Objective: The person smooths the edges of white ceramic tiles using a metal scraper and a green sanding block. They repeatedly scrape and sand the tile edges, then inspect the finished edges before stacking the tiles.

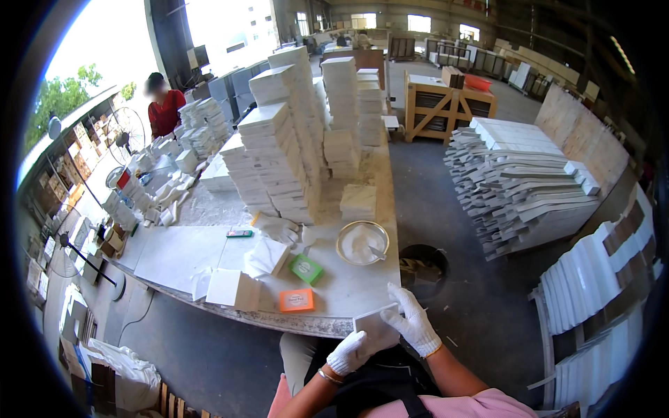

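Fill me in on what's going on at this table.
A person in white gloves has a pale flat slab at the table's near edge, the left hand holding its left side and the right hand at its right. On the table, a bowl of white material sits beyond the hands, with a green box and an orange box to its left. Tall stacks of pale slabs rise behind.

Matt cloth gloves [419,331], smooth tile [372,322]
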Tool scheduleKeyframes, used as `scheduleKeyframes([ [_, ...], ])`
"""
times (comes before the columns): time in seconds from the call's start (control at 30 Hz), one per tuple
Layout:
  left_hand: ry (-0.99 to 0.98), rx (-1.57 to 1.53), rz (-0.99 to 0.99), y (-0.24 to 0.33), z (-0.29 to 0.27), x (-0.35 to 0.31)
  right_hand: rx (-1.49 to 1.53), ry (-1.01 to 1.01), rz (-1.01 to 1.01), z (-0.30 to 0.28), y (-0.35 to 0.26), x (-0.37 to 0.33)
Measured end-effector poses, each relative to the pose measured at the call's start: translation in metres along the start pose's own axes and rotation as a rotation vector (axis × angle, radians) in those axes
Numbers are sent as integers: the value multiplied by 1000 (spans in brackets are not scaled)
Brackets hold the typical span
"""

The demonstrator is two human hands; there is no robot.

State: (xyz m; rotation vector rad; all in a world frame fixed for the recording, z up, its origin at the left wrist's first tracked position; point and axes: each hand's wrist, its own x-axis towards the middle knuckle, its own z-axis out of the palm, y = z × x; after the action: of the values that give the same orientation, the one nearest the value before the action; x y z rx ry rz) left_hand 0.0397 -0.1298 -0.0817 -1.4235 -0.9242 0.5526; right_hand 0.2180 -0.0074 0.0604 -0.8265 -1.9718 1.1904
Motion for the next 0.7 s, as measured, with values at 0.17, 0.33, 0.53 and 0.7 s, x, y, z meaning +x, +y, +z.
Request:
scheduleKeyframes([
  [0.17, -70, -3175, -1142, -55, -19, 15, 36, 78, 72, -7, 23, -1],
  [0.33, -86, -3832, -1474, -84, -18, 26, 26, 167, 53, -13, 20, -5],
  [0.53, -210, -3724, -1538, -98, -26, 37, -236, 96, -109, 2, -5, 0],
  [0.7, -231, -3664, -1581, -93, -23, 31, -133, 110, 15, 8, 10, 4],
])
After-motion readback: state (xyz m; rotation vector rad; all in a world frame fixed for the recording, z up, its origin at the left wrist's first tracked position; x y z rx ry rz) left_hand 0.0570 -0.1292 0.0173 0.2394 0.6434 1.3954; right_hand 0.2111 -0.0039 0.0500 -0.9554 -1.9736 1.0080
